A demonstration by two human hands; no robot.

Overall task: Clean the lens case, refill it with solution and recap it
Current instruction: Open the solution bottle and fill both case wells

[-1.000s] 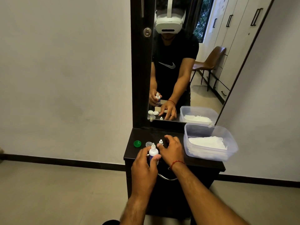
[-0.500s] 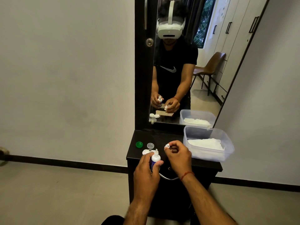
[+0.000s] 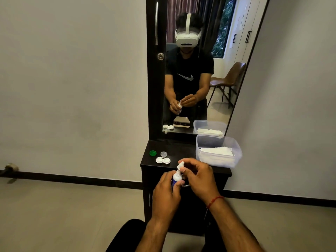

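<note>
Well, the dark cabinet top (image 3: 181,150) carries a clear plastic tub (image 3: 218,162) of white tissue at its right end. Just in front of its edge, the left hand (image 3: 165,193) is curled round the solution bottle (image 3: 176,177), holding it upright, and the right hand (image 3: 198,177) pinches the bottle's small white cap (image 3: 181,164) at the nozzle tip; whether it is seated I cannot tell. The uncapped white lens case (image 3: 163,160) lies on the cabinet's left part, apart from both hands, a green cap (image 3: 153,153) and a clear cap (image 3: 163,154) just behind it

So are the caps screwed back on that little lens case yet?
No, the green cap and the clear cap lie loose on the cabinet top beside the open lens case.
</note>
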